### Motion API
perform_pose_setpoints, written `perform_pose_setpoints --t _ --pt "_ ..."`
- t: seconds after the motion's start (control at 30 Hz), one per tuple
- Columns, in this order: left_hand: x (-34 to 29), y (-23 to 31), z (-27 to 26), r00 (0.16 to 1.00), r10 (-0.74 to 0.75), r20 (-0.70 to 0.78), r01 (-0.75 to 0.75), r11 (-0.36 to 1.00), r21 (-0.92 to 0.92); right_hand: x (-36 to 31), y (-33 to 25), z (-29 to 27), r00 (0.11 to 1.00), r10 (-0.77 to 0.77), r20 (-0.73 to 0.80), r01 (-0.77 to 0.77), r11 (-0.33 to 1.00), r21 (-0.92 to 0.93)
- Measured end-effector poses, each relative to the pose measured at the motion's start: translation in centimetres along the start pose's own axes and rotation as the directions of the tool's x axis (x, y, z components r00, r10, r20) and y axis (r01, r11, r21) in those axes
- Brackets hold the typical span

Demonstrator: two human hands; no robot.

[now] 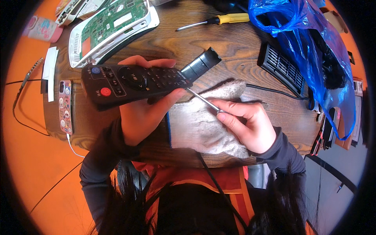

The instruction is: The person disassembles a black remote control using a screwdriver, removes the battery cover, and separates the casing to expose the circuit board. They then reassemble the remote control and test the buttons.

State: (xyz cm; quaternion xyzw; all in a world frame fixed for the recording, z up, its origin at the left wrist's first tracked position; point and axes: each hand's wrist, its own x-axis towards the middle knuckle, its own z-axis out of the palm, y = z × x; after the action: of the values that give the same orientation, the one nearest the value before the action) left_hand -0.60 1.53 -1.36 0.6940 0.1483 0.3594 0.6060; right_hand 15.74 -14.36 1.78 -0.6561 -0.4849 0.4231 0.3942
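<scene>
My left hand is closed around a black remote control, its buttons facing up, with a red button and a blue one near its left end. Between the thumb and fingers of my right hand is a slim metal screwdriver, most of its handle hidden in the palm. The screwdriver's tip meets the right end of the remote, close to my left thumb. Beneath both hands lies a greyish-white work glove. A glossy black cover piece lies just beyond the remote's right end.
Farther back are a white casing with a green circuit board and a yellow-handled screwdriver. On the right, a blue plastic bag overlaps a black vented part. A phone with a white cable lies at the left edge of the wooden table.
</scene>
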Motion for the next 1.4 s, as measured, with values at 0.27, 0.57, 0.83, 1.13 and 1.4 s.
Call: perform_pose_setpoints --t 0.27,0.57,0.83,1.13,1.4 --pt "0.1 0.1 -0.3 1.000 0.020 0.007 -0.020 0.999 0.047 0.3 -0.3 -1.0 0.877 0.296 0.378 -0.479 0.583 0.657" --pt "1.0 0.5 -0.2 0.942 -0.325 -0.079 0.236 0.813 -0.533 0.3 -1.3 -2.3 0.998 0.045 0.046 -0.051 0.989 0.139" --pt "1.3 0.9 -0.6 0.912 -0.405 0.061 0.351 0.697 -0.625 -0.9 -2.7 -2.5 0.976 -0.200 -0.086 0.165 0.937 -0.309" --pt "1.0 0.6 -0.5 0.947 -0.322 0.000 0.267 0.786 -0.557 -1.1 -2.5 -2.0 0.944 -0.307 -0.122 0.188 0.802 -0.566" --pt "0.7 0.1 -0.5 0.986 -0.164 0.024 0.159 0.893 -0.421 -0.7 -2.4 -2.5 0.904 -0.427 -0.017 0.248 0.556 -0.793"
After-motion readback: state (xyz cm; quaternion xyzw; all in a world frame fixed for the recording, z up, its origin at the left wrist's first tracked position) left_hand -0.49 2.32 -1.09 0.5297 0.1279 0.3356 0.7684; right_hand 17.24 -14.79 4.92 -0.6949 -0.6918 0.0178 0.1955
